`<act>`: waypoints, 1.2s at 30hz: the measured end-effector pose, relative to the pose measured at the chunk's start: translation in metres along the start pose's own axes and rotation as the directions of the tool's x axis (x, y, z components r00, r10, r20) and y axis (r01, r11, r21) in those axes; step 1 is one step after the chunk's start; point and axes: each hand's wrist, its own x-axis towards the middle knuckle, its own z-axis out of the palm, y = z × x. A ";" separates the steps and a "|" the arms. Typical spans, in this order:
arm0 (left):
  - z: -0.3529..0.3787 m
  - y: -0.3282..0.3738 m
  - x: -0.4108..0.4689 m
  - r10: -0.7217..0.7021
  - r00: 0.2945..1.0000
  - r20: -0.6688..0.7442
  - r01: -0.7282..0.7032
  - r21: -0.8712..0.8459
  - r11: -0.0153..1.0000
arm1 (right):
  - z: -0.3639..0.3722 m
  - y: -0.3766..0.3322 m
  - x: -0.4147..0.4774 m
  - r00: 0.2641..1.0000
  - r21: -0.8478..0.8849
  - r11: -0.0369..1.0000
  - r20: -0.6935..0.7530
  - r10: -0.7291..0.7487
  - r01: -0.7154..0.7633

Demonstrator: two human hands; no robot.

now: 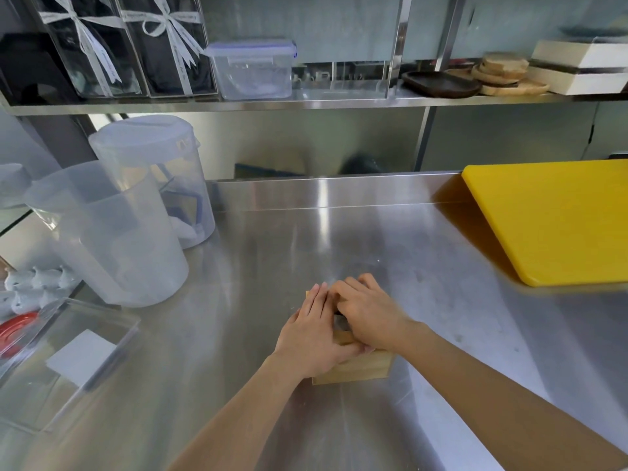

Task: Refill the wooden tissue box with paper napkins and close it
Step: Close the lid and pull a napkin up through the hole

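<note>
I see the wooden tissue box [356, 368] on the steel counter [238, 334], near the front edge and roughly centred, well apart from the yellow cutting board [557, 222] at right and the two translucent pitchers [112, 239] at left. Both hands lie on top of the box and cover nearly all of its upper face. The left hand [312, 338] lies flat, fingers extended and close together, palm down on the left part of the top. The right hand [370, 314] overlaps it from the right, fingers curled downward toward a dark gap between the hands; whether they pinch a napkin or a lid edge I cannot tell. No napkins are visible to me; the box's contents and lid state are hidden. Judgement: this looks like pressing or seating work at the top of the box. Risks from here: uneven downward pressure from two overlapped hands could tip or skid the light box on the slick steel; a lid pushed down crooked could jam; napkin edges caught under the rim could stop it closing; a fingertip left in the gap could be pinched. The clear acrylic tray [68, 362] at left is well clear of any slide.
</note>
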 end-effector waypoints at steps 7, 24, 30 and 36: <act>-0.004 0.002 -0.001 -0.017 0.998 0.065 0.016 0.013 1.000 | -0.004 0.016 -0.007 0.992 0.388 0.913 0.077 0.102 -0.124; -0.019 -0.003 0.002 0.034 0.999 -0.036 -0.042 -0.245 0.969 | -0.010 0.013 -0.023 0.982 0.561 0.805 0.114 0.153 -0.191; -0.021 0.000 0.004 0.078 0.988 -0.130 -0.105 -0.209 0.972 | -0.009 0.012 -0.026 0.979 0.610 0.768 0.070 0.193 -0.195; -0.019 -0.005 0.003 0.106 0.978 -0.181 -0.151 -0.256 0.955 | -0.005 0.022 -0.031 0.971 0.608 0.765 0.051 0.232 -0.214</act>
